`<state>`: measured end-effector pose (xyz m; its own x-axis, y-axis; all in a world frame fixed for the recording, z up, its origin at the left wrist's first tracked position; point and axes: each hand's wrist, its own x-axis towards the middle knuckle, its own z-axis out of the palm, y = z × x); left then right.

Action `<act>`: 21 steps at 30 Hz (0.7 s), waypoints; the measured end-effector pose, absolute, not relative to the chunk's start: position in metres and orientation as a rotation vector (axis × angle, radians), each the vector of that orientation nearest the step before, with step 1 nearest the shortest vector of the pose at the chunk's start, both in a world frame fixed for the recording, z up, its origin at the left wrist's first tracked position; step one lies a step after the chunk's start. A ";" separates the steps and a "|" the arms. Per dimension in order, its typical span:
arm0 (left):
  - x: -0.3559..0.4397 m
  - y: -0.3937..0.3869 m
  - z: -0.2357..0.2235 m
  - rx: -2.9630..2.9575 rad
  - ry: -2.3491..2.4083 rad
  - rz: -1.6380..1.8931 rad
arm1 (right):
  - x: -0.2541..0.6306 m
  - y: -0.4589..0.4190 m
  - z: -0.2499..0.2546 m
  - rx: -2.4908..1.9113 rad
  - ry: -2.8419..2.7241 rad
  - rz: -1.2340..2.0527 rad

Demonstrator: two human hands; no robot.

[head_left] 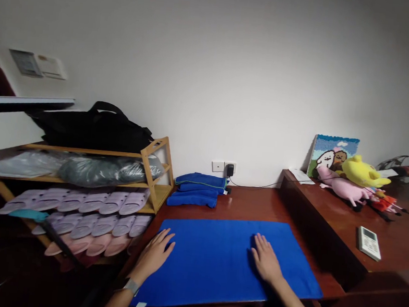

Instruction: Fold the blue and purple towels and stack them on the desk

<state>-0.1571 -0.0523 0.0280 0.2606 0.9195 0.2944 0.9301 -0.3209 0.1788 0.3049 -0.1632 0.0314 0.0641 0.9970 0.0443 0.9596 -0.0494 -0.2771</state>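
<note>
1. Hands are both lying flat on a blue cloth point(215, 265) that's spreading across the front of a dark wood table point(246, 203).
2. Left hand point(154, 255) is resting open, palm down, fingers spreading, on the cloth's left edge, partly over the table; a watch point(131, 286) is sitting on that wrist.
3. Right hand point(265, 260) is lying open, palm down, fingers together and pointing away, near the cloth's middle-right. Neither hand is gripping anything.
4. Folded blue towels point(198, 189) are sitting in a stack behind the cloth, near the wall, just beside a wall socket w/ a black plug point(229, 169).
5. Left of the table, a wooden rack point(156, 168) is holding rows of pale purple & pink slippers point(86, 209); bagged grey items are lying on the shelf above, and a black bag point(94, 126) is sitting on top.
6. Right side, a raised wood surface is carrying a white remote point(369, 243), pink & yellow plush toys point(354, 180) and a small picture point(332, 154) leaning on the wall, all well apart from the hands.
</note>
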 end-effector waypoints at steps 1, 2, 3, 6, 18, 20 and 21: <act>-0.151 -0.045 0.030 -2.468 -1.803 -0.522 | 0.280 -0.153 0.038 -2.013 -2.043 0.281; -0.145 -0.037 0.032 -2.462 -1.804 -0.496 | 0.255 -0.142 0.043 -1.927 -2.090 0.321; -0.141 -0.029 0.032 -2.450 -1.813 -0.470 | 0.231 -0.131 0.047 -1.849 -2.130 0.351; -0.136 -0.005 0.027 -2.392 -1.838 -0.424 | 0.172 -0.101 0.053 -1.688 -2.204 0.409; -0.151 0.023 0.000 -2.364 -1.945 -0.382 | 0.254 -0.066 0.020 -2.011 -2.135 0.348; -0.151 0.025 -0.003 -2.349 -1.943 -0.399 | 0.306 -0.070 0.016 -2.177 -2.045 0.300; -0.151 0.026 -0.004 -2.345 -1.941 -0.404 | 0.332 -0.072 0.015 -2.268 -1.993 0.281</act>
<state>-0.1512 0.0263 -0.0041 0.1674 0.9548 0.2458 0.9735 -0.1995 0.1118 0.3318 -0.0716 0.0147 0.1216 0.9904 -0.0660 0.9701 -0.1326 -0.2033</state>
